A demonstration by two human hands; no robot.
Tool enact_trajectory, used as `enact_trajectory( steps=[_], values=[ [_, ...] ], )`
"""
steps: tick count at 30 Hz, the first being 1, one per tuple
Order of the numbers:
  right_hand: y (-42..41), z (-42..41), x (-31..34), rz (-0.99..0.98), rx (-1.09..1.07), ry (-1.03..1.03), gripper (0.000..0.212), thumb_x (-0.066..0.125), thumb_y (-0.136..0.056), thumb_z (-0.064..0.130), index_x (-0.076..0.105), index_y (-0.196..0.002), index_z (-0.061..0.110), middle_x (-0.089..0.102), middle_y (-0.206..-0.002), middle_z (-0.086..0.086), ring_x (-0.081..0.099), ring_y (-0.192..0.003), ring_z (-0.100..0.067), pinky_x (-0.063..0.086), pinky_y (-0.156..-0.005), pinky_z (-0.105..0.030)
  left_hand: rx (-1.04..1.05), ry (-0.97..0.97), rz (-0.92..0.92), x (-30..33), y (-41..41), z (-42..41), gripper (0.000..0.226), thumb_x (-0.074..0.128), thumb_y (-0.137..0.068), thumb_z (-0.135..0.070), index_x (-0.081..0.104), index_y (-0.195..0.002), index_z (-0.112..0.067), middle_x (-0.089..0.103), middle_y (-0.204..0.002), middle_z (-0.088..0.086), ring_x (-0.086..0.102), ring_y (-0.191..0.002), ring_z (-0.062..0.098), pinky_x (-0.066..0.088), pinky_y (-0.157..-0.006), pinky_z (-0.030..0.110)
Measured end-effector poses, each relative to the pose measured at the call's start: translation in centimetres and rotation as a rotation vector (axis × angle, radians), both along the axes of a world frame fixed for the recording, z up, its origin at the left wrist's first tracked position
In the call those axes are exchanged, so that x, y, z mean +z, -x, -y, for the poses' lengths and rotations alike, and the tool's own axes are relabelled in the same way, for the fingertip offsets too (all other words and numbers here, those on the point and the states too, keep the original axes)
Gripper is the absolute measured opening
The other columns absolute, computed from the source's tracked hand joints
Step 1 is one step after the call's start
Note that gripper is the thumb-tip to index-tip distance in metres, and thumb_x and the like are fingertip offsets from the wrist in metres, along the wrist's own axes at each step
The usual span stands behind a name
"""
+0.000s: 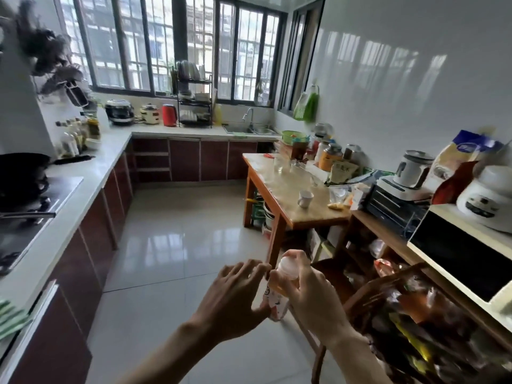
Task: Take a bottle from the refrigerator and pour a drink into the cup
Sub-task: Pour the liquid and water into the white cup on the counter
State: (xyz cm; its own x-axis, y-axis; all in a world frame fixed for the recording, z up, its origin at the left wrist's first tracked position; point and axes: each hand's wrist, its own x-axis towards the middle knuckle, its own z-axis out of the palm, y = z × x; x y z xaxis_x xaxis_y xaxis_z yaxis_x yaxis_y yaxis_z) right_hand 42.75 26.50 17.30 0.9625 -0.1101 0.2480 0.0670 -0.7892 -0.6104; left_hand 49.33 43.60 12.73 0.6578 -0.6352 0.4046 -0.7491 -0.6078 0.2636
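A small bottle (278,299) with a white cap, amber drink and a white-and-red label is low in the middle of the view, over the floor. My right hand (310,295) is wrapped around its upper part, fingers near the cap. My left hand (235,295) is just left of the bottle with its fingers spread; the thumb touches the bottle's lower part. A white cup (305,199) with a handle stands upright on the wooden table (279,187), further ahead and to the right. The refrigerator is out of view.
A white counter (91,173) with a stove and pans runs along the left; a sink sits at the back. Jars, glasses and appliances crowd the table's far side. A shelf with a microwave (460,261) and a basket stands right. The tiled floor (177,239) lies between.
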Motion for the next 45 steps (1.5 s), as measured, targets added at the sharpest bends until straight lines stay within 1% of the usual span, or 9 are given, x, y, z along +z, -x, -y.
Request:
enact_trajectory(
  steps=[3,7,14,19,24,27,31,38,45],
  values=[
    [-5.7,-1.9,-1.5,-0.028,0.094,-0.023,0.043,0.056,-0.094,0.053,0.042,-0.127,0.030,0.072,-0.112,0.004,0.071,-0.093,-0.004,0.054,-0.066,-0.010,0.078,0.045,-0.084,-1.8,-3.5,-1.6,0.061,0.046,-0.086,-0.062,0.037,-0.137,-0.031,0.056,-0.135,-0.008,0.056,-0.116,0.012,0.034,-0.100,0.021],
    [-11.4,-2.2,-3.8,-0.030,0.150,-0.080,0.049,0.054,-0.091,0.060,0.040,-0.129,0.032,0.074,-0.110,0.003,0.073,-0.097,-0.013,0.059,-0.087,-0.042,0.146,0.098,-0.249,-3.9,-7.5,-1.4,0.059,0.049,-0.085,-0.060,0.031,-0.136,-0.035,0.060,-0.131,-0.009,0.058,-0.112,0.010,0.042,-0.099,0.023],
    [-23.9,2.6,-6.4,-0.044,0.200,-0.215,0.048,0.066,-0.091,0.047,0.043,-0.128,0.027,0.075,-0.108,0.001,0.073,-0.089,-0.006,0.062,-0.071,-0.023,0.227,0.179,-0.369,-5.8,-19.5,3.4,0.064,0.067,-0.074,-0.063,0.042,-0.128,-0.040,0.070,-0.118,-0.013,0.067,-0.094,0.007,0.057,-0.074,0.027],
    [-32.8,8.9,-6.1,-0.130,0.291,-0.298,0.071,0.073,-0.079,0.060,0.036,-0.135,0.035,0.062,-0.132,0.004,0.064,-0.107,0.002,0.058,-0.089,-0.024,0.244,0.273,-0.369,-5.5,-28.4,7.9,0.063,0.076,-0.072,-0.056,0.043,-0.123,-0.040,0.069,-0.117,-0.013,0.067,-0.095,0.004,0.062,-0.076,0.030],
    [-38.8,16.7,-7.1,-0.197,0.161,-0.244,0.097,0.065,-0.069,0.080,0.034,-0.145,0.029,0.046,-0.147,0.003,0.049,-0.129,-0.014,0.050,-0.102,-0.038,0.270,0.444,-0.490,-6.4,-36.0,10.7,0.058,0.087,-0.074,-0.041,0.048,-0.117,-0.036,0.067,-0.117,-0.007,0.067,-0.102,0.004,0.061,-0.080,0.023],
    [-42.3,21.2,-8.6,-0.252,0.081,-0.309,0.088,0.066,-0.068,0.077,0.039,-0.139,0.032,0.051,-0.137,0.007,0.052,-0.123,-0.013,0.047,-0.092,-0.025,0.272,0.483,-0.537,-7.6,-40.3,12.1,0.056,0.086,-0.072,-0.043,0.049,-0.113,-0.041,0.069,-0.116,-0.011,0.068,-0.102,0.000,0.061,-0.081,0.026],
    [-48.2,25.3,-12.0,-0.279,-0.076,-0.384,0.069,0.071,-0.076,0.060,0.044,-0.133,0.032,0.058,-0.127,0.006,0.058,-0.118,-0.014,0.054,-0.095,-0.034,0.250,0.501,-0.609,-9.8,-46.2,13.7,0.060,0.086,-0.071,-0.047,0.052,-0.118,-0.034,0.070,-0.118,-0.008,0.070,-0.104,0.009,0.062,-0.085,0.034],
    [-58.8,31.6,-16.8,-0.355,-0.407,-0.407,0.048,0.073,-0.081,0.047,0.049,-0.119,0.031,0.062,-0.106,0.011,0.058,-0.089,0.004,0.038,-0.060,-0.010,0.145,0.493,-0.693,-11.4,-60.5,18.2,0.062,0.082,-0.065,-0.050,0.051,-0.116,-0.033,0.070,-0.118,-0.003,0.070,-0.106,0.015,0.062,-0.086,0.036],
    [-66.5,37.2,-18.8,-0.457,-0.661,-0.416,0.070,0.073,-0.081,0.043,0.036,-0.134,0.015,0.061,-0.116,-0.002,0.059,-0.100,-0.017,0.042,-0.078,-0.029,0.033,0.427,-0.733,-11.6,-71.2,23.5,0.061,0.089,-0.072,-0.027,0.048,-0.115,-0.039,0.067,-0.117,-0.008,0.067,-0.100,0.003,0.056,-0.073,0.014]
  ],
)
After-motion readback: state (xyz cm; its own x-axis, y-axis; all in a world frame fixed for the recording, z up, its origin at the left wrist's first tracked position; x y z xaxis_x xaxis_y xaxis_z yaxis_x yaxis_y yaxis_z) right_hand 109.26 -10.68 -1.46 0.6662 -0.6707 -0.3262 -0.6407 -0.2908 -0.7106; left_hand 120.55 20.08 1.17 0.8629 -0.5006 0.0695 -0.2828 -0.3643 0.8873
